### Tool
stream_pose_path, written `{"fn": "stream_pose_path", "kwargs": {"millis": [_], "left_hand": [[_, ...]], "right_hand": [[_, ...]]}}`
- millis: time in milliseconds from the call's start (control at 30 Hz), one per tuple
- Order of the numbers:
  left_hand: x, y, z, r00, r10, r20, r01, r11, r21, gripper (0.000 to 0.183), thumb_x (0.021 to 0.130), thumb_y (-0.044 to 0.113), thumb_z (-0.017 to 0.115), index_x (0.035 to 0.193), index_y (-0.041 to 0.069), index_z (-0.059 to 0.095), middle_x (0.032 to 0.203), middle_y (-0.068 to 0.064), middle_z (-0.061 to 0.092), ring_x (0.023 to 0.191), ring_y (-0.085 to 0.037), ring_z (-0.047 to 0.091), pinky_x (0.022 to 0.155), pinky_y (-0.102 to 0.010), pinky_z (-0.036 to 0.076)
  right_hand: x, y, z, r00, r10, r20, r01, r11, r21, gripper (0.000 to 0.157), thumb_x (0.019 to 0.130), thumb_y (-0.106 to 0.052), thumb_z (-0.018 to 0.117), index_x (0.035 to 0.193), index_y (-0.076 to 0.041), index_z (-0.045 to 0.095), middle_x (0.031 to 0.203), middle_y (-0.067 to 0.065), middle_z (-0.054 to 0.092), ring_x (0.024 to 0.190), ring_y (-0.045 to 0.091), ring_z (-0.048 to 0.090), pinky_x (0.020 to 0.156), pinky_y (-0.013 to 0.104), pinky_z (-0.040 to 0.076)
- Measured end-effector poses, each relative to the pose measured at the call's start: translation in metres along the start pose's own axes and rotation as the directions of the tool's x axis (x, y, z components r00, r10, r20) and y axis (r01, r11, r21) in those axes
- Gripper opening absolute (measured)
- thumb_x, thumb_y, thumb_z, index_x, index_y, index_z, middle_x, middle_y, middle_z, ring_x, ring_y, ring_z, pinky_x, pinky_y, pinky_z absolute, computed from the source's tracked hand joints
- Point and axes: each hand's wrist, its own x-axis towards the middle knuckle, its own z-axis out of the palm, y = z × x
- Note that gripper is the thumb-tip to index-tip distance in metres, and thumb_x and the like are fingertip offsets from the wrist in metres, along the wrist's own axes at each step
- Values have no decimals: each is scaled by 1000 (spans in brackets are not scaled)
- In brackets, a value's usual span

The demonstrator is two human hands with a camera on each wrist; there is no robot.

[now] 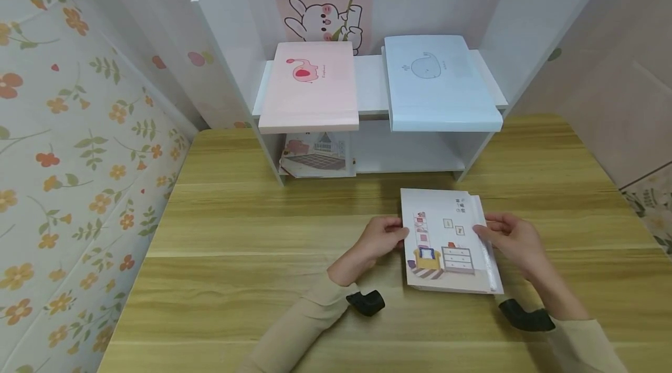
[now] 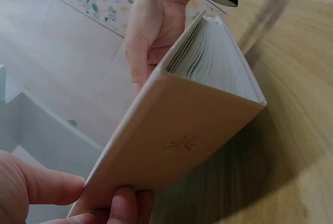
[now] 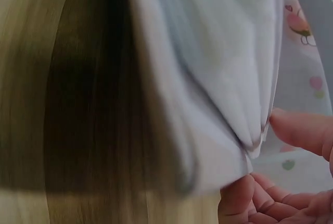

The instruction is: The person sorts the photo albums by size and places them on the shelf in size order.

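A thick photo album (image 1: 446, 268) with a drawn room scene on its white cover is between my two hands over the wooden table. My left hand (image 1: 380, 237) pinches its spine side, the thumb on the front cover and the fingers on the spine (image 2: 177, 140) in the left wrist view. At the opposite, page side my right hand (image 1: 514, 241) pinches the edge between thumb and fingers. Fanned pages (image 2: 218, 62) show at the album's end in the left wrist view. The right wrist view shows the right thumb (image 3: 302, 130) near the pages' corner, somewhat blurred.
Behind the hands stands a white two-level shelf (image 1: 409, 163). A pink album (image 1: 315, 98) and a light blue album (image 1: 441, 93) lie on its upper level, jutting over the front edge. Another illustrated album (image 1: 320, 157) lies at the lower left. Floral cloth (image 1: 79, 157) hangs at the left.
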Motion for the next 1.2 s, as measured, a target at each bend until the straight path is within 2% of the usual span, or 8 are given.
{"fn": "stream_pose_path", "kwargs": {"millis": [200,267,333,433,733,867,1033,1200], "left_hand": [[-2,4,-8,1000,0,-6,-1,1000,-20,32,92,6,57,120,-8,58,104,-15,66,80,-13,62,74,-28,53],[-2,6,-12,1000,-8,-27,8,1000,-15,32,92,8,58,120,-6,59,103,-13,66,78,-13,61,71,-27,52],[-2,7,-15,999,-14,-47,13,1000,-14,32,92,10,58,120,-5,60,102,-12,66,77,-12,60,69,-26,51],[-2,11,-21,998,-17,-66,15,999,-30,32,92,11,58,120,-4,60,104,-12,66,79,-12,59,73,-27,52],[-1,21,-34,994,0,-108,-6,998,-60,32,92,11,58,121,-3,60,108,-13,65,85,-13,59,83,-34,51],[-1,26,-39,991,29,-127,-42,994,-100,31,92,7,57,121,-5,59,110,-16,65,85,-13,58,85,-37,50],[0,31,-45,983,102,-150,-121,985,-125,35,91,2,55,125,-7,55,115,-20,62,93,-17,60,87,-38,50],[1,36,-49,978,107,-179,-133,982,-136,39,91,2,55,129,-5,52,120,-18,59,101,-20,57,89,-33,48]], "right_hand": [[2,3,3,999,-37,-8,37,996,81,57,85,-21,70,123,13,46,92,5,64,74,0,58,62,17,50],[1,0,4,998,-62,5,61,995,83,59,84,-20,72,125,12,46,97,10,65,77,-3,58,63,15,50],[-1,-6,4,994,-102,30,99,992,80,60,84,-18,71,127,14,45,106,21,62,80,-4,58,65,15,50],[-4,-14,3,990,-127,62,124,991,51,61,86,-18,69,131,14,42,114,28,56,82,-5,55,67,14,49],[-1,-27,6,973,-223,65,217,972,86,59,88,-13,66,134,13,40,113,29,57,83,-2,57,65,17,50],[4,-35,7,974,-222,47,216,971,106,60,87,-12,67,135,12,40,112,28,57,83,-3,56,64,17,50],[14,-44,10,976,-216,21,211,966,147,60,87,-11,67,135,13,39,115,31,55,84,-5,55,66,13,48],[24,-51,15,976,-216,28,206,956,209,61,88,-11,66,137,12,36,121,32,52,87,-5,55,70,11,48]]}}
